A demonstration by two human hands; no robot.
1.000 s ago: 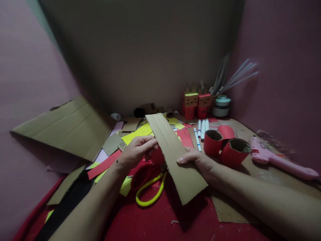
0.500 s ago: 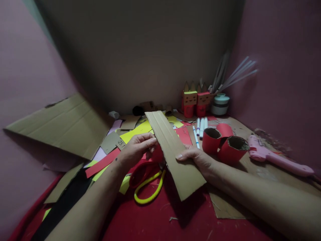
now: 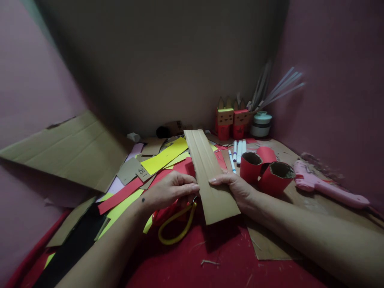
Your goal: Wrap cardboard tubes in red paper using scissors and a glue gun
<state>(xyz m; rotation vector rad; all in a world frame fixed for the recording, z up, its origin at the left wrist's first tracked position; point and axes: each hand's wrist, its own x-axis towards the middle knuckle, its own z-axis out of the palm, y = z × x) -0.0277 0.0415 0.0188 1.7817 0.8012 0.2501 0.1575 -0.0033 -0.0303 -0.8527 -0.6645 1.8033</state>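
A long cardboard strip [image 3: 210,188] is held up at a tilt over the red surface. My right hand [image 3: 240,190] grips its right side, thumb on top and the other fingers hidden beneath. At the strip's left edge, my left hand [image 3: 177,188] is closed in a pinch; its fingertips touch that edge. Below the left hand lie scissors with yellow and red handles [image 3: 177,240], their blades hidden by the hand and the strip.
Red-covered tubes [image 3: 250,168] and a pink glue gun [image 3: 330,188] sit to the right. Markers [image 3: 239,152] lie behind them. Paper and cardboard scraps [image 3: 165,154] cover the left; a big cardboard sheet [image 3: 69,152] leans there. Decorated red holders [image 3: 225,120] stand at the back.
My left hand has moved down along the strip's left edge, still pinched. The strip has turned slightly and its near end has risen. My right hand keeps its grip.
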